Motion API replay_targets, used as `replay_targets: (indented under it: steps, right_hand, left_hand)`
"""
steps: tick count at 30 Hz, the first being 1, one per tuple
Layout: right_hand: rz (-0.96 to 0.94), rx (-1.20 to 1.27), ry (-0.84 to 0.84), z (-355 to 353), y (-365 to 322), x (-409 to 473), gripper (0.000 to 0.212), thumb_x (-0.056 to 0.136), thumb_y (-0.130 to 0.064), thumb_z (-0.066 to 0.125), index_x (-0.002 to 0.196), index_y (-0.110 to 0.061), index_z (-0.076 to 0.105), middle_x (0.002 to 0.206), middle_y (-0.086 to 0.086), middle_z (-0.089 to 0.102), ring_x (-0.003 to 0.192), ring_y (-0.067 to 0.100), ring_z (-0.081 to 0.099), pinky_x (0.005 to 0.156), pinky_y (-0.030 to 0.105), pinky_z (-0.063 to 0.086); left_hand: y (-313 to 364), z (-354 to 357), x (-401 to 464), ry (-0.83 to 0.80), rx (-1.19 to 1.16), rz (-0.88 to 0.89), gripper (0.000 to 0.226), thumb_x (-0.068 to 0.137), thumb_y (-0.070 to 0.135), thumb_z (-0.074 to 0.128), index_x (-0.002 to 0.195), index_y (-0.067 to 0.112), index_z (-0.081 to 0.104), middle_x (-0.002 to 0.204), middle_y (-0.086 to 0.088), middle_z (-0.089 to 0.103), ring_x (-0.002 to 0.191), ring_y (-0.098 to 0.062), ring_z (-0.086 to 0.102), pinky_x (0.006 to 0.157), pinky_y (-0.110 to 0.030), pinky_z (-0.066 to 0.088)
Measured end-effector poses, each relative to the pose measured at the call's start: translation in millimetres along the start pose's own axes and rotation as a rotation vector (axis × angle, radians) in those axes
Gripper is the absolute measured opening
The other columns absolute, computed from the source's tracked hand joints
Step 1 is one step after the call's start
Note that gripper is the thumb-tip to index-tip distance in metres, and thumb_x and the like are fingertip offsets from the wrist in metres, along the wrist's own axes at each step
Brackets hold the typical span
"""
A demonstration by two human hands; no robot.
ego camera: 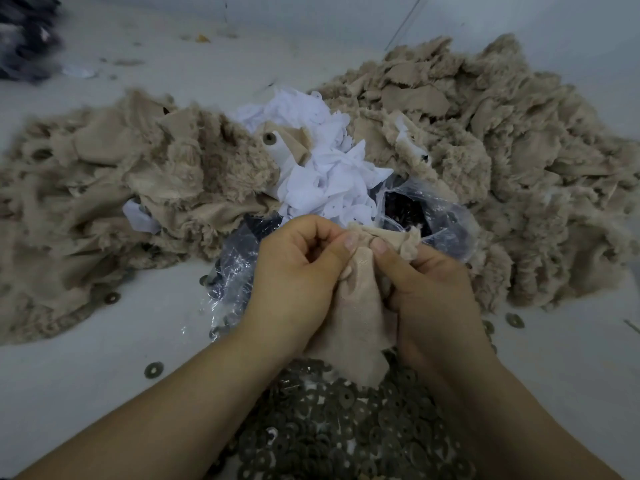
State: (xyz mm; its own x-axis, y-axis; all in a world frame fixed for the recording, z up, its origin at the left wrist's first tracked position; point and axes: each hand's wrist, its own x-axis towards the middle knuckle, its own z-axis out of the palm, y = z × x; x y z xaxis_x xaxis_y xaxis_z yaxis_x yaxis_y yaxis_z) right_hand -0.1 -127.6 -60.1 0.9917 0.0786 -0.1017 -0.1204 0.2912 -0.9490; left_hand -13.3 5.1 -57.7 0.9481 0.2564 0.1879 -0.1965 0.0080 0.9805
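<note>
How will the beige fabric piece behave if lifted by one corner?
Probably floppy: the beige fabric piece drapes and bunches between the left hand and right hand. Likely light, since fingertip pinches hold it. Its hanging end may brush the washers.

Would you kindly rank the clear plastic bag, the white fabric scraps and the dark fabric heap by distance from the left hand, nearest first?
1. Clear plastic bag, right beside the left hand.
2. White fabric scraps, beyond the hand.
3. Dark fabric heap, far top-left corner.
</note>
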Motion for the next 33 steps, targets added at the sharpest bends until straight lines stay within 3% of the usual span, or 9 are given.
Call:
replay_targets:
  steps: [2, 4, 9, 12, 15, 19, 26, 29, 33]
  right_hand:
    - [0.080, 0.044, -0.021, 2, -2, 0, 0.018, 0.089, -0.018, 0.065, 0.097, -0.012, 0.079, 0.090, 0.011, 0.078, 0.083, 0.022, 0.075, 0.068, 0.030, 0.060]
    - [0.158, 0.104, -0.041, 3, -5, -1, 0.019, 0.093, -0.015, 0.061, 0.100, -0.007, 0.077, 0.099, 0.017, 0.076, 0.093, 0.029, 0.074, 0.076, 0.038, 0.061]
    - [0.380, 0.227, -0.196, 1, -19, 1, 0.050, 0.086, -0.030, 0.060, 0.125, 0.000, 0.064, 0.122, 0.023, 0.068, 0.114, 0.033, 0.067, 0.097, 0.044, 0.054]
    - [0.423, 0.247, -0.276, 2, -23, 1, 0.050, 0.085, -0.028, 0.058, 0.126, 0.000, 0.064, 0.123, 0.021, 0.068, 0.116, 0.032, 0.066, 0.096, 0.040, 0.056]
    - [0.432, 0.241, -0.285, 3, -23, -1, 0.044, 0.086, -0.022, 0.058, 0.123, 0.000, 0.066, 0.122, 0.024, 0.068, 0.118, 0.036, 0.064, 0.098, 0.044, 0.053]
    - [0.429, 0.225, -0.240, 6, -22, -3, 0.040, 0.091, -0.018, 0.054, 0.124, 0.002, 0.064, 0.122, 0.025, 0.067, 0.118, 0.039, 0.063, 0.098, 0.044, 0.054]
    - [0.468, 0.324, -0.257, 9, -21, -4, 0.044, 0.085, -0.020, 0.059, 0.124, -0.001, 0.066, 0.121, 0.023, 0.068, 0.114, 0.035, 0.066, 0.090, 0.041, 0.059]
    - [0.494, 0.355, -0.256, 9, -18, -4, 0.041, 0.082, -0.019, 0.061, 0.117, 0.000, 0.070, 0.118, 0.023, 0.070, 0.107, 0.033, 0.070, 0.086, 0.040, 0.060]
    - [0.504, 0.348, -0.233, 10, -16, -3, 0.043, 0.086, -0.020, 0.060, 0.122, 0.000, 0.067, 0.121, 0.024, 0.068, 0.112, 0.032, 0.067, 0.087, 0.038, 0.058]
  left_hand:
    - [1, -4, -1, -0.042, -0.106, -0.060, 0.019, 0.085, 0.016, 0.067, 0.069, 0.024, 0.069, 0.056, 0.006, 0.060, 0.053, -0.004, 0.053, 0.054, -0.017, 0.047]
    - [1, -5, -3, -0.062, -0.147, -0.081, 0.018, 0.086, 0.016, 0.067, 0.070, 0.023, 0.070, 0.057, 0.004, 0.061, 0.054, -0.006, 0.053, 0.056, -0.019, 0.047]
    - [3, -7, -6, -0.044, -0.151, -0.072, 0.016, 0.087, 0.018, 0.066, 0.071, 0.020, 0.069, 0.059, 0.000, 0.060, 0.054, -0.009, 0.051, 0.054, -0.019, 0.046]
    - [4, -8, -4, -0.047, -0.131, -0.053, 0.023, 0.091, 0.013, 0.064, 0.070, 0.022, 0.069, 0.057, 0.004, 0.058, 0.054, -0.006, 0.051, 0.055, -0.017, 0.045]
    - [3, -7, -2, -0.034, -0.138, -0.065, 0.024, 0.092, 0.012, 0.064, 0.071, 0.022, 0.069, 0.058, 0.004, 0.057, 0.057, -0.006, 0.050, 0.059, -0.019, 0.046]
    - [4, -5, -3, -0.053, -0.193, -0.113, 0.019, 0.085, 0.025, 0.066, 0.073, 0.010, 0.067, 0.068, -0.009, 0.056, 0.066, -0.020, 0.048, 0.064, -0.032, 0.046]
    - [6, -5, -1, -0.062, -0.154, -0.092, 0.018, 0.083, 0.021, 0.067, 0.065, 0.022, 0.067, 0.058, 0.001, 0.055, 0.057, -0.011, 0.049, 0.057, -0.023, 0.045]
    - [6, -4, -4, -0.057, -0.149, -0.100, 0.022, 0.088, 0.018, 0.066, 0.066, 0.018, 0.065, 0.059, -0.004, 0.054, 0.058, -0.017, 0.047, 0.057, -0.031, 0.043]
    - [5, -2, -7, -0.063, -0.105, -0.101, 0.021, 0.080, 0.029, 0.069, 0.067, 0.014, 0.063, 0.065, -0.012, 0.056, 0.061, -0.022, 0.050, 0.057, -0.036, 0.044]
